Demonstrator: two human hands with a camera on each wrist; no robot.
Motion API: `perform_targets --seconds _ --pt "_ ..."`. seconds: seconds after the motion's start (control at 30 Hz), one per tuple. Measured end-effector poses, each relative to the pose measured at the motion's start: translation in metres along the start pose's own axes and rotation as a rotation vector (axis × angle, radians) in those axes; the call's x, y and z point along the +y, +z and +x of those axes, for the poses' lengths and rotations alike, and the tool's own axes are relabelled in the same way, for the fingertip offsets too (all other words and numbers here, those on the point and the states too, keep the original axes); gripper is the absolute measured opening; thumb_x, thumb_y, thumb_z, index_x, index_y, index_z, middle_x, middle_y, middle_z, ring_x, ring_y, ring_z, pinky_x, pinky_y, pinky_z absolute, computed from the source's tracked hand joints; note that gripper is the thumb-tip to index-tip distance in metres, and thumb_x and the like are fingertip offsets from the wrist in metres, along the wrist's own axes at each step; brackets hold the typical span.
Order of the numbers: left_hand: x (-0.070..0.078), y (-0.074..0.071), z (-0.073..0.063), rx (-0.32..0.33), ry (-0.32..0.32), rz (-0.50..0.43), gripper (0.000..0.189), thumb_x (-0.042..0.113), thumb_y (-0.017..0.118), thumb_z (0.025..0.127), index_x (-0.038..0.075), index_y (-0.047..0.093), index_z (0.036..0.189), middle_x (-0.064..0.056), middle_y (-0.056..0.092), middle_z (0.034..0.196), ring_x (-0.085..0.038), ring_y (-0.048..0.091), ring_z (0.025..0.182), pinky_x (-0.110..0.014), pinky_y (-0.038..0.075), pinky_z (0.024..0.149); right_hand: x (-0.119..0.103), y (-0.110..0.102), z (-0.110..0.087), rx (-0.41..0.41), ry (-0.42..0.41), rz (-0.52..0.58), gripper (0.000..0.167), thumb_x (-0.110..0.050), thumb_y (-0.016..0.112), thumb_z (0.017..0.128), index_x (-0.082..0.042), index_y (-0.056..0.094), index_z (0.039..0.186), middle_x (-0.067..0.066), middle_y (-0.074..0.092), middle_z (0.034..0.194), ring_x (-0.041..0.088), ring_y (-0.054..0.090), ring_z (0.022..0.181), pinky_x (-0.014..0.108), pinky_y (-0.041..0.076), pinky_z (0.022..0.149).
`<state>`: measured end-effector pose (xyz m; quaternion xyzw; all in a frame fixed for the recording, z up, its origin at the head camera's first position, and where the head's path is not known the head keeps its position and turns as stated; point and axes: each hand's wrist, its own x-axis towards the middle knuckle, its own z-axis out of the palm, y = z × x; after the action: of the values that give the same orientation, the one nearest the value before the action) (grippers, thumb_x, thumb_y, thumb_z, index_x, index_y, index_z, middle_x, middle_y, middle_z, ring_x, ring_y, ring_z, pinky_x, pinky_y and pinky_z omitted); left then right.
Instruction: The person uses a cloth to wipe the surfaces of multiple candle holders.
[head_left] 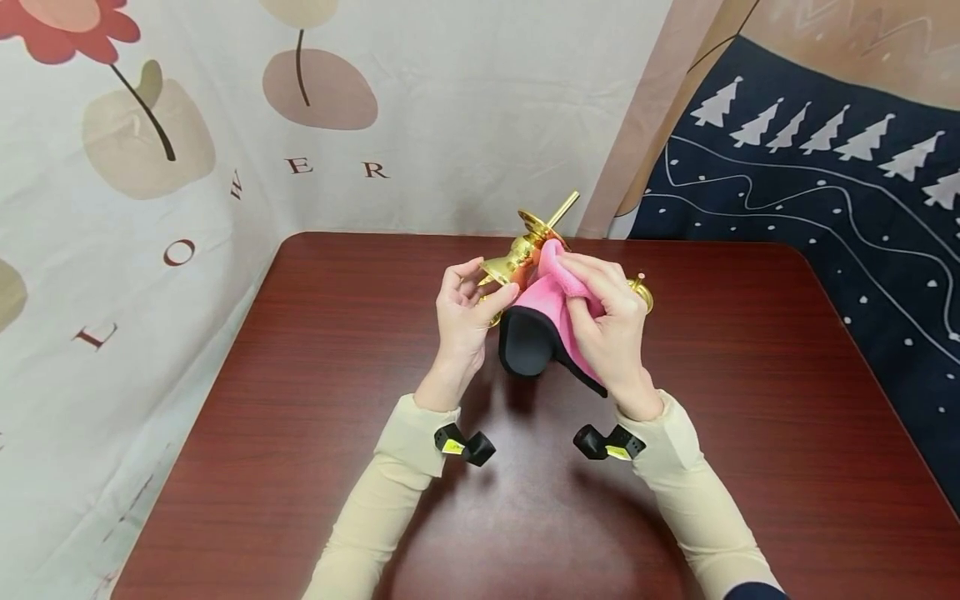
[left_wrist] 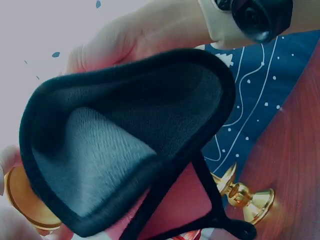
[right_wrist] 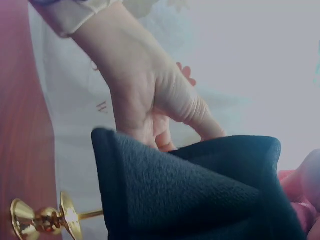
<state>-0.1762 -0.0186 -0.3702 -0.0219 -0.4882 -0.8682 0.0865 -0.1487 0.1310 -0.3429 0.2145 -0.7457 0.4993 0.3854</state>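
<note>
My left hand (head_left: 467, 315) holds a shiny gold candlestick (head_left: 513, 260) by its flared base, tilted so its thin rod points up and to the right. My right hand (head_left: 611, 312) pinches a pink cloth (head_left: 552, 287) with black edging against the candlestick's middle. A rounded black section (head_left: 527, 346) of the cloth hangs down between the hands. In the left wrist view, the dark inner side of the cloth (left_wrist: 150, 105) covers much of the candlestick, leaving its round base (left_wrist: 30, 197) at the left.
Behind my right hand stands another gold candlestick (head_left: 641, 293), shown more fully in the left wrist view. A further one (right_wrist: 47, 220) is at lower left in the right wrist view. The brown table (head_left: 337, 358) meets a patterned wall cloth (head_left: 465, 108) at its back edge.
</note>
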Motion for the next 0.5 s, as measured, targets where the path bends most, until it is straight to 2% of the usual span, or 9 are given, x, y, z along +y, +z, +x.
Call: perform_targets --seconds 0.1,0.23,0.4,0.47,0.5 --pt "0.000 0.000 0.000 -0.010 0.008 -0.019 0.046 -0.018 0.064 0.073 -0.003 0.048 0.113 -0.005 0.061 0.099 -0.019 0.060 0.087 -0.023 0.053 0.072 0.003 0.004 0.000 -0.009 -0.034 -0.036 0.028 0.009 0.058 0.080 0.001 0.069 0.105 0.014 0.067 0.107 0.028 0.058 0.100 0.026 0.045 0.086" --pt "-0.001 0.001 0.000 -0.001 0.045 -0.042 0.045 -0.020 0.063 0.071 -0.004 0.049 0.111 -0.003 0.062 0.096 -0.016 0.061 0.083 -0.022 0.052 0.070 0.005 0.010 -0.004 -0.085 -0.063 -0.066 0.032 0.009 0.058 0.080 0.001 0.068 0.109 0.015 0.065 0.111 0.028 0.057 0.104 0.028 0.044 0.090" --pt "-0.001 0.000 0.003 0.031 0.089 -0.040 0.044 -0.021 0.062 0.070 -0.003 0.050 0.108 -0.002 0.061 0.093 -0.013 0.061 0.080 -0.021 0.051 0.068 0.003 0.010 -0.010 -0.231 -0.086 -0.023 0.034 0.012 0.059 0.078 0.000 0.068 0.109 0.015 0.065 0.110 0.026 0.056 0.103 0.028 0.045 0.088" --pt "0.000 -0.002 0.003 0.038 0.098 -0.030 0.043 -0.020 0.063 0.070 0.000 0.051 0.107 -0.002 0.060 0.093 -0.013 0.061 0.080 -0.021 0.051 0.069 0.000 0.007 -0.009 -0.256 -0.085 -0.003 0.033 0.011 0.061 0.077 0.000 0.069 0.107 0.014 0.066 0.108 0.025 0.057 0.101 0.026 0.045 0.086" --pt "0.000 -0.002 0.004 0.038 0.097 -0.029 0.043 -0.020 0.063 0.070 0.002 0.052 0.106 -0.002 0.059 0.093 -0.013 0.061 0.081 -0.021 0.051 0.070 -0.001 0.006 -0.008 -0.244 -0.080 0.007 0.033 0.012 0.060 0.078 0.000 0.070 0.107 0.013 0.066 0.107 0.025 0.058 0.100 0.026 0.045 0.086"
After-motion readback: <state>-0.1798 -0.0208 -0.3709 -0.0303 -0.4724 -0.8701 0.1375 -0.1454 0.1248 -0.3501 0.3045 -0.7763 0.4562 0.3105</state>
